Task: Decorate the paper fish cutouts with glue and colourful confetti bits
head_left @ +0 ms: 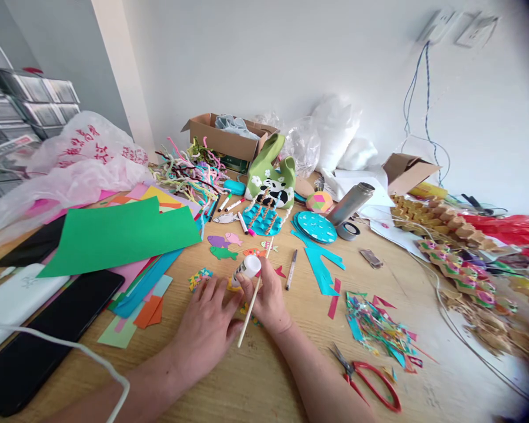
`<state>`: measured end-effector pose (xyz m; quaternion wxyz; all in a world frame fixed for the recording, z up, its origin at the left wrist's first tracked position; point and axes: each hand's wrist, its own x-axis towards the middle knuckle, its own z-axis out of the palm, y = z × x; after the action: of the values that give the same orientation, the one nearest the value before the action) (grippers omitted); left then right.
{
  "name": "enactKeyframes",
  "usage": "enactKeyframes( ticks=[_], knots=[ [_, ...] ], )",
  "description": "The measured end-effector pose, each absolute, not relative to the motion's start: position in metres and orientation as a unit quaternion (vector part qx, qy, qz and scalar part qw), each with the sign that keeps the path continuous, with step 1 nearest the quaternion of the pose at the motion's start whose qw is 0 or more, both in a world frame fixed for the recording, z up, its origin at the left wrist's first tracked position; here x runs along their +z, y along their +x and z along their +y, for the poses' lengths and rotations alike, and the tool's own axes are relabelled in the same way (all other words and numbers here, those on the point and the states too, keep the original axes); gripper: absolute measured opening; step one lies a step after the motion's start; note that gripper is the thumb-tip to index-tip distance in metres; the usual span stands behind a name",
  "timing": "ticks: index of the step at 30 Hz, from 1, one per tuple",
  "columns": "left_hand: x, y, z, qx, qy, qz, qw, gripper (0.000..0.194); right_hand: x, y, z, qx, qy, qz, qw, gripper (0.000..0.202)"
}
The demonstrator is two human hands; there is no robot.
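while our right hand (268, 298) grips pale stick (250, 314) — white-capped bottle (247, 269) at fingertips — our left hand (210, 317) rests open on table (311, 314), by patterned paper (199, 278).

Place: a craft workspace, home or workshop I can't tell
Tabletop (247, 388): wood-grained, spread with coloured paper (123, 235), fuzzy pipe cleaners (187, 173), paper fish (223, 252), red-handled scissors (374, 376) and paper scraps (374, 320)
Wall (247, 59): plain and pale, power socket (439, 26) high up
Along the back: cardboard box (198, 130), plastic bags (335, 129)
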<state>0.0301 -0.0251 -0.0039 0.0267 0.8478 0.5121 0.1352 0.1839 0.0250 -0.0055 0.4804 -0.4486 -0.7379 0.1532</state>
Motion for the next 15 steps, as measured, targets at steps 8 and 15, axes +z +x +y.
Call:
enactKeyframes(
  ticks=[8, 15],
  knots=[
    [-0.0026, 0.0301, -0.0254, 0.127, 0.849, 0.512, 0.025, 0.041, -0.0053, 0.1840, 0.0254, 0.148, -0.449, -0.737, 0.483, 0.013],
    [-0.0028, 0.0302, -0.0253, 0.123, 0.848, 0.515, 0.028, 0.043, -0.0049, 0.1832, 0.0246, 0.153, -0.444, -0.736, 0.488, 0.013]
  ],
)
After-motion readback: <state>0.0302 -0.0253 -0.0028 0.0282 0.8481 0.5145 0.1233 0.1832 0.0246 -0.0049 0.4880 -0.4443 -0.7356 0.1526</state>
